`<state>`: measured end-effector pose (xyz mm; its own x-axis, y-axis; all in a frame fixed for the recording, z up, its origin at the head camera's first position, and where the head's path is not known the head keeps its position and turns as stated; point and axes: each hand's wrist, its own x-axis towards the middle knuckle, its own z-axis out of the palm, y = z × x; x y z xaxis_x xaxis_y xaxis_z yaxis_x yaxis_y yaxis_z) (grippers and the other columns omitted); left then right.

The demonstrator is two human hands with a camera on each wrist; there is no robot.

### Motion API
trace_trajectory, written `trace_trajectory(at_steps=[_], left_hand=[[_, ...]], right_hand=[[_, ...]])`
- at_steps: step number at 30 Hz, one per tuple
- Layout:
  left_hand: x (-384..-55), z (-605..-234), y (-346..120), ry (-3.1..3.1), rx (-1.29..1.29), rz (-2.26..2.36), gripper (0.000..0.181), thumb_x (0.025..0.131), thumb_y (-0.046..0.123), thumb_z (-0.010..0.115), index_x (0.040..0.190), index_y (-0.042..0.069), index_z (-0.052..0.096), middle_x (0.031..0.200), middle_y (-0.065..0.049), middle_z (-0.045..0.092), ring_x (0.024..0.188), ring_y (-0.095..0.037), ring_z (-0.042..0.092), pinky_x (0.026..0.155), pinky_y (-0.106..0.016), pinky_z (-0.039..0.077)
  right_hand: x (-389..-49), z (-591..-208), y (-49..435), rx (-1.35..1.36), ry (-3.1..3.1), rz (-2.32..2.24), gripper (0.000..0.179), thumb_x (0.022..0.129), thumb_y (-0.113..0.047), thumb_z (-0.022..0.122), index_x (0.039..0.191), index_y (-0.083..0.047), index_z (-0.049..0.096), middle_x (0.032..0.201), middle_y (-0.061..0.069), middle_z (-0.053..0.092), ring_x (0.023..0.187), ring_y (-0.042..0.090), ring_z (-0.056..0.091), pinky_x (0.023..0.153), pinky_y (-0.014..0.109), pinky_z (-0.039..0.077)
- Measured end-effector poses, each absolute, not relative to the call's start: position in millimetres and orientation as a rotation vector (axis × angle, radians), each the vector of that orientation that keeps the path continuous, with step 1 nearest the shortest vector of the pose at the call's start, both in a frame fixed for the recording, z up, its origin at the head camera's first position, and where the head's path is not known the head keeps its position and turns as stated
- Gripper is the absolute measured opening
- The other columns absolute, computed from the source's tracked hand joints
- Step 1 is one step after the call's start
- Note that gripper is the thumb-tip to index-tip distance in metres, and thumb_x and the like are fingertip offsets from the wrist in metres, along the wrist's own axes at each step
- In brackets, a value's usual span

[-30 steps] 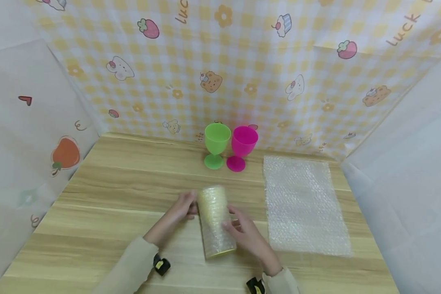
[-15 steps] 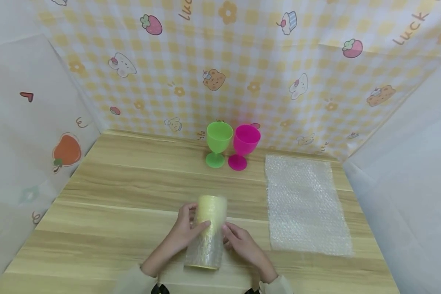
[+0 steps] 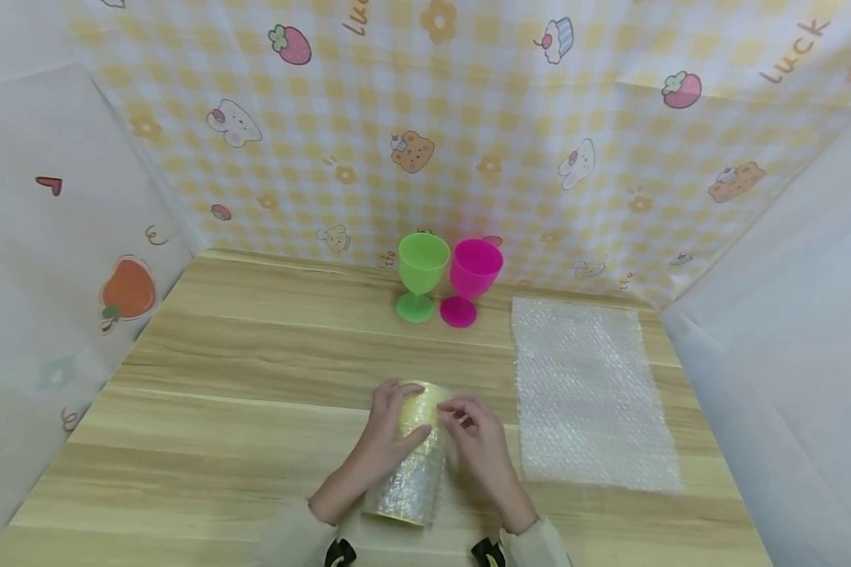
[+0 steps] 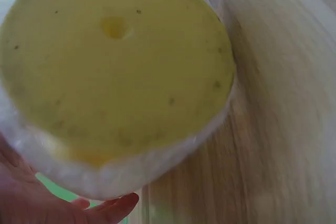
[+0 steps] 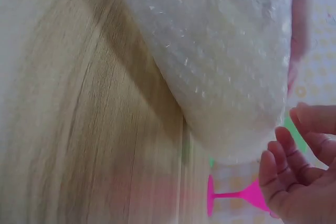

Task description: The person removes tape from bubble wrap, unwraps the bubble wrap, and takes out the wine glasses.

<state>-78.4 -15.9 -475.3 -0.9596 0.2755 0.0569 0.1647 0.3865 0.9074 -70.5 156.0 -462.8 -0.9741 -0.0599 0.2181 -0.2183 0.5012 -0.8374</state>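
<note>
A yellow-checked cloth [image 3: 496,126] hung behind the wooden table [image 3: 220,441], whose planks stretched well out leftward; to the right lay a flat sheet of bubble wrap [image 3: 592,394], its near side edge close to the right hand [image 3: 484,445] yet apart from it; the wrapped yellow cylinder [image 3: 413,480] ran lengthwise away from the person, between both hands, its round base facing them; the left hand [image 3: 383,437] grasped its left side, thumb over the top, fingers by the far rim; the right hand's bent fingertips were at its right edge near that end, though I could not tell whether they pinched the wrap; beyond, across a stretch of tabletop, a green goblet [image 3: 423,268] and a pink goblet [image 3: 473,272] stood upright, just beside each other.
</note>
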Motion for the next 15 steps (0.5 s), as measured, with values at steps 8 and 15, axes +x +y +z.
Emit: trace_trajectory(at_steps=[8, 15], left_hand=[[-81.9, -473.1, -16.7, 2.554, 0.402, 1.552, 0.053, 0.084, 0.028, 0.066, 0.132, 0.023, 0.043, 0.148, -0.026, 0.014, 0.128, -0.051, 0.031, 0.088, -0.069, 0.04], [-85.2, -475.1, -25.2, 2.502, 0.399, 1.584, 0.053, 0.085, 0.027, 0.065, 0.132, 0.019, 0.043, 0.146, -0.027, 0.015, 0.128, -0.053, 0.03, 0.089, -0.071, 0.037]], right_hand=[[-76.2, -468.4, 147.2, 0.382, -2.495, 1.17, 0.019, 0.074, -0.005, 0.073, 0.091, -0.001, 0.068, 0.091, 0.006, 0.063, 0.081, 0.018, 0.061, 0.071, 0.029, 0.055], [-79.3, -461.8, 141.2, 0.417, -2.533, 1.03, 0.012, 0.072, -0.006, 0.075, 0.083, -0.003, 0.07, 0.091, 0.004, 0.063, 0.094, 0.018, 0.057, 0.083, 0.028, 0.053]])
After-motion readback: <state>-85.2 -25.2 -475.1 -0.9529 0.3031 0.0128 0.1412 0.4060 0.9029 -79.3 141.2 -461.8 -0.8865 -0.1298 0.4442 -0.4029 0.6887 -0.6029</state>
